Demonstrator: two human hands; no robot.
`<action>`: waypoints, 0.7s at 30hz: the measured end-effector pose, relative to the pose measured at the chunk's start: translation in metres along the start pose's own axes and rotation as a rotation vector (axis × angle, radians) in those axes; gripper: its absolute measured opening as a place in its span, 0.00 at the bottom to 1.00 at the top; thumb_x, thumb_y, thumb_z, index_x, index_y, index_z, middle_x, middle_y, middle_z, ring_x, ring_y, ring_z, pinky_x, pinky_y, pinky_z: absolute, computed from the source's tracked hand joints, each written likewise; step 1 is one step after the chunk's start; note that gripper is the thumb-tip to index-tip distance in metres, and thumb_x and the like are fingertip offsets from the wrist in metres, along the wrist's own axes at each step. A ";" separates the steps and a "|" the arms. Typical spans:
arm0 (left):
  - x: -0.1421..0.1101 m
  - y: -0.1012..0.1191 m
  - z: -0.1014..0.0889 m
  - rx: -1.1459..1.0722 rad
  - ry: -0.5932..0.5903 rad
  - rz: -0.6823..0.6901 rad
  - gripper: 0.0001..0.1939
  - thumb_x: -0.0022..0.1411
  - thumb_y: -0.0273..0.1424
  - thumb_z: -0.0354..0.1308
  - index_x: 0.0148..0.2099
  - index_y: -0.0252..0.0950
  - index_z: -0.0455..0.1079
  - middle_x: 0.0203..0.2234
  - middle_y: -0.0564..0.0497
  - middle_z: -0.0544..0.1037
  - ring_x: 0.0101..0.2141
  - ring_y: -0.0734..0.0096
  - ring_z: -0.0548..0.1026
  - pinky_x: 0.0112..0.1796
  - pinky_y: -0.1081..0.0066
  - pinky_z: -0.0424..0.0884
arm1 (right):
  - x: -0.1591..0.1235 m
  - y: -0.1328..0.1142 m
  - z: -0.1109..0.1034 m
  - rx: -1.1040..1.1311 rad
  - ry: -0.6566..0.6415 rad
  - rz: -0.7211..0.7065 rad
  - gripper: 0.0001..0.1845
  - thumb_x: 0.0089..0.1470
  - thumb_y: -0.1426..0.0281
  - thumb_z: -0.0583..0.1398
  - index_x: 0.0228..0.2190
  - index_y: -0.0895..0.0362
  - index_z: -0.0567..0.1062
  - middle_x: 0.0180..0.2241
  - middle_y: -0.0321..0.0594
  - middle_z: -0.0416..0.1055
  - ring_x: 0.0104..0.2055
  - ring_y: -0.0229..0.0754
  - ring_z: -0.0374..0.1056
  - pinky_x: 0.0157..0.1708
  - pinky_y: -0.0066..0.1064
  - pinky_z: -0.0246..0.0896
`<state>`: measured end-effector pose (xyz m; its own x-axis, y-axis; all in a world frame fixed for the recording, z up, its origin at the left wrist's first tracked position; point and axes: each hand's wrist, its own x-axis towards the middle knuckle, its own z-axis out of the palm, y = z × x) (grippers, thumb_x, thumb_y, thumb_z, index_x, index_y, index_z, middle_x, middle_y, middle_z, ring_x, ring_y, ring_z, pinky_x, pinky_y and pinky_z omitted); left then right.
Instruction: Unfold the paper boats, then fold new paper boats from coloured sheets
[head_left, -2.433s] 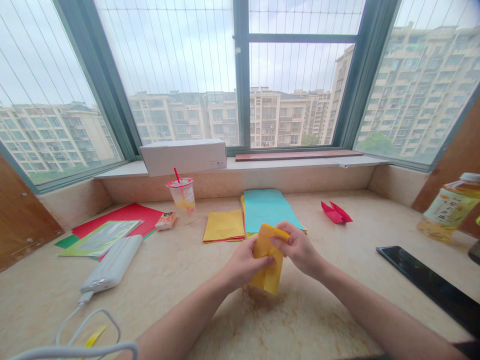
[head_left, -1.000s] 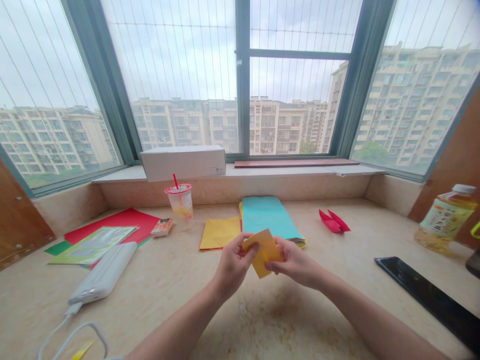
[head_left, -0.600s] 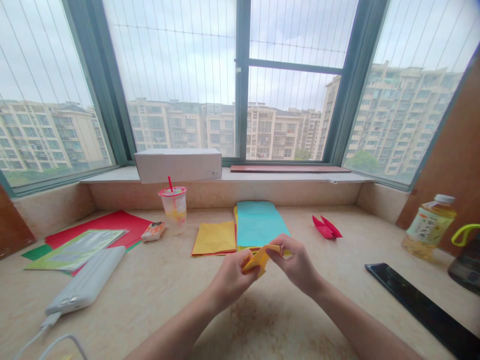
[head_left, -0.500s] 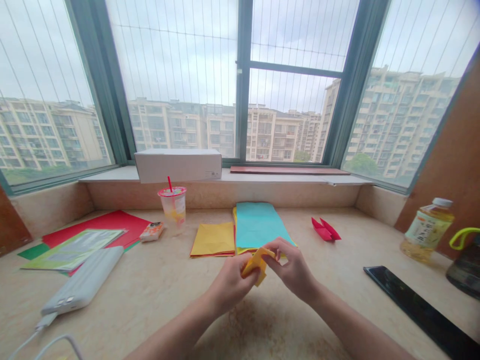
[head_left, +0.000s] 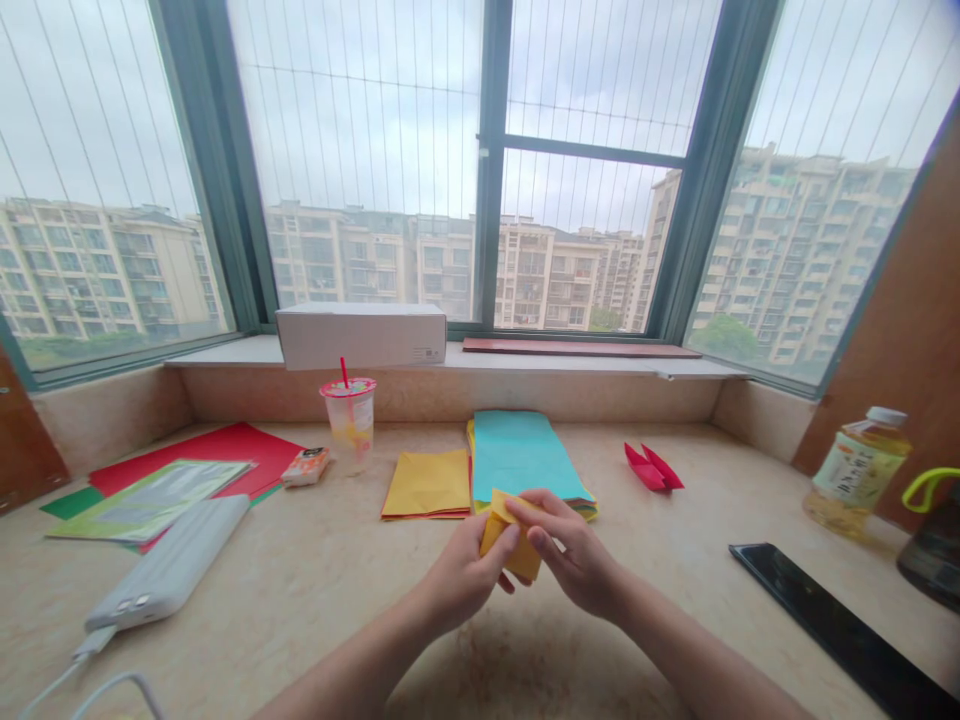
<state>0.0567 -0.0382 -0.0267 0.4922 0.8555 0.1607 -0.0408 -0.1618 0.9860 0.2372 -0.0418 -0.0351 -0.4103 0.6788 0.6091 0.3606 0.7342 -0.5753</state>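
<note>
A small folded piece of yellow paper (head_left: 507, 536) is held above the marble counter (head_left: 315, 590) between both of my hands. My left hand (head_left: 463, 578) pinches its left edge with thumb and fingers closed. My right hand (head_left: 571, 556) grips its right side, thumb pressed on the front face. Just behind the hands lies a stack of coloured sheets with a teal sheet (head_left: 519, 455) on top, and a yellow-orange sheet (head_left: 427, 483) beside it. A folded red paper figure (head_left: 651, 467) rests further right.
On the left lie red and green sheets (head_left: 225, 452), a plastic sleeve (head_left: 154, 498), a white power bank (head_left: 169, 574) with cable, a snack packet (head_left: 306, 466) and a cup with red straw (head_left: 349, 417). A white box (head_left: 361, 335) sits on the sill. A phone (head_left: 832, 620) and tea bottle (head_left: 855, 476) are right.
The yellow paper has been folded smaller and turned between my fingers. Both hands have stayed over the middle of the counter, and the view has tilted slightly upward.
</note>
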 end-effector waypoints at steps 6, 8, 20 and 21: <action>0.001 0.000 -0.002 0.035 -0.024 0.017 0.25 0.61 0.49 0.57 0.48 0.32 0.67 0.31 0.46 0.77 0.25 0.66 0.79 0.21 0.76 0.68 | -0.001 0.004 -0.001 0.003 0.133 0.004 0.14 0.63 0.66 0.56 0.46 0.47 0.78 0.41 0.42 0.71 0.44 0.43 0.69 0.44 0.35 0.67; 0.004 -0.001 -0.004 0.054 -0.007 0.032 0.25 0.63 0.50 0.53 0.44 0.31 0.69 0.29 0.45 0.78 0.24 0.66 0.79 0.20 0.76 0.67 | -0.002 0.004 -0.001 0.010 0.130 0.015 0.13 0.63 0.66 0.56 0.45 0.47 0.79 0.40 0.42 0.72 0.43 0.43 0.69 0.43 0.34 0.67; 0.006 -0.005 -0.005 0.152 0.055 0.088 0.24 0.65 0.48 0.50 0.33 0.30 0.70 0.22 0.48 0.75 0.20 0.72 0.74 0.19 0.77 0.66 | 0.001 0.000 0.000 0.024 0.170 0.282 0.14 0.61 0.61 0.57 0.38 0.55 0.80 0.30 0.39 0.77 0.31 0.42 0.71 0.34 0.32 0.67; 0.006 -0.005 -0.006 0.142 0.068 0.082 0.24 0.65 0.48 0.51 0.33 0.30 0.70 0.22 0.48 0.75 0.20 0.72 0.74 0.19 0.77 0.67 | 0.000 0.000 0.000 -0.014 0.179 0.265 0.13 0.61 0.61 0.58 0.40 0.54 0.79 0.31 0.39 0.77 0.32 0.42 0.71 0.35 0.32 0.67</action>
<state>0.0552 -0.0292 -0.0302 0.4322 0.8672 0.2473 0.0479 -0.2959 0.9540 0.2372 -0.0415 -0.0347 -0.1469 0.8375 0.5263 0.4471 0.5308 -0.7199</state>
